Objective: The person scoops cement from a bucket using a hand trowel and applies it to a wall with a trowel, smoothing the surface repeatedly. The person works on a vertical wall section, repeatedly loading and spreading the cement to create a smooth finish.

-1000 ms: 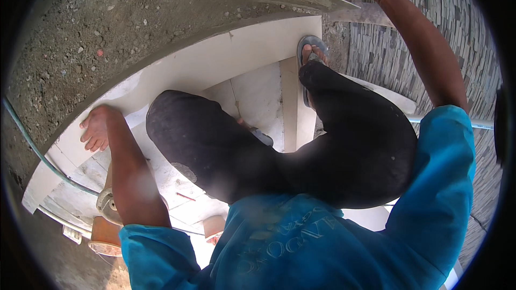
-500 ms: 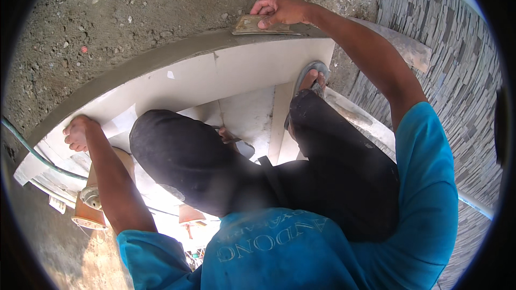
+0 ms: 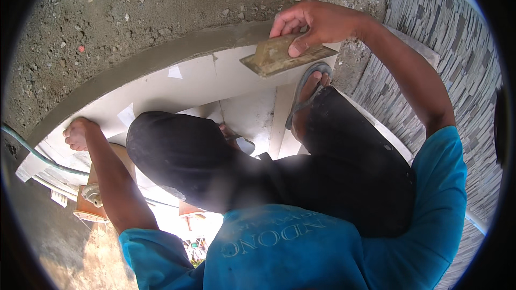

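My right hand point(image 3: 317, 26) grips the block handle of a mortar-stained plastering float point(image 3: 287, 56), fingers over the far side and thumb on the near side. The float's flat rectangular blade hangs over the right end of a curved step's pale tiled face point(image 3: 209, 78). Along the step's top runs a smooth strip of wet-looking grey mortar point(image 3: 134, 64). At the far left, my left hand point(image 3: 79, 133) is closed with curled fingers against the tile near the mortar edge. Whatever lies inside those fingers, if anything, is hidden.
Rough, pebbly ground point(image 3: 156, 0) lies beyond the mortar strip. A stone-clad wall point(image 3: 451, 59) rises on the right. A green hose point(image 3: 45, 162) crosses the step's left end, near an orange-brown bucket-like object point(image 3: 91, 209). My sandalled foot point(image 3: 312, 88) is just below the float.
My right hand has lifted the float off the mortar strip and brought it nearer and slightly right, turning it so more of its handle shows. My left hand stays in place.
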Available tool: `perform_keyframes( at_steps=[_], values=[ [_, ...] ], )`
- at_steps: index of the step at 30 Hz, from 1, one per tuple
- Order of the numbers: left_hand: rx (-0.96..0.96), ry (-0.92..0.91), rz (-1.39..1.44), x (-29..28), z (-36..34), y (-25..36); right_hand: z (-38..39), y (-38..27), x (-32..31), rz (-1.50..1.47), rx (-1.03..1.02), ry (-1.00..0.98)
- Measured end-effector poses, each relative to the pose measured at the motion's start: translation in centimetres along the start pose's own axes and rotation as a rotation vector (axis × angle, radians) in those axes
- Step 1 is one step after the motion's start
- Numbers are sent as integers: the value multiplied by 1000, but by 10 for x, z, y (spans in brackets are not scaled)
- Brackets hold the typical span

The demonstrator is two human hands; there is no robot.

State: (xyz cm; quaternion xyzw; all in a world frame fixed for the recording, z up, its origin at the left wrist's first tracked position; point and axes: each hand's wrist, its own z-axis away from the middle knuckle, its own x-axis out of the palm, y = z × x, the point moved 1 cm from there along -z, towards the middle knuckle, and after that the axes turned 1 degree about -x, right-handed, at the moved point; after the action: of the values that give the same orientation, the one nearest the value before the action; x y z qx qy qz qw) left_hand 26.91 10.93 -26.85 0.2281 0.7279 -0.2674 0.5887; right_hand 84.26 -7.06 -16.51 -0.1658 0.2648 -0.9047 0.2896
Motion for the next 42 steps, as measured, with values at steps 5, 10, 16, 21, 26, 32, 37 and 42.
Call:
perform_keyframes(
  at_steps=[5, 10, 16, 21, 26, 32, 37, 42],
  values=[
    [20, -31, 15, -3, 2, 8, -44, 60, -35, -135, 85, 80],
    [24, -14, -2, 5, -7, 0, -73, 84, -21, -64, 126, 6],
    [-3, -19, -48, -4, 4, 8, -44, 26, -1, -156, 56, -36],
    [39, -26, -73, -6, -4, -3, -38, -5, -1, -103, 32, -90],
    [57, -39, -60, 9, -6, 1, -84, 50, -19, -70, 23, 113],
    [32, -29, -37, 7, -7, 0, -114, 77, -9, 23, 43, 105],
    [-13, -22, 7, 6, -7, -1, -110, 61, 0, -23, 26, 45],
    [-43, -24, 33, -5, 5, 9, -79, 21, 14, -31, 23, 13]
  ],
)
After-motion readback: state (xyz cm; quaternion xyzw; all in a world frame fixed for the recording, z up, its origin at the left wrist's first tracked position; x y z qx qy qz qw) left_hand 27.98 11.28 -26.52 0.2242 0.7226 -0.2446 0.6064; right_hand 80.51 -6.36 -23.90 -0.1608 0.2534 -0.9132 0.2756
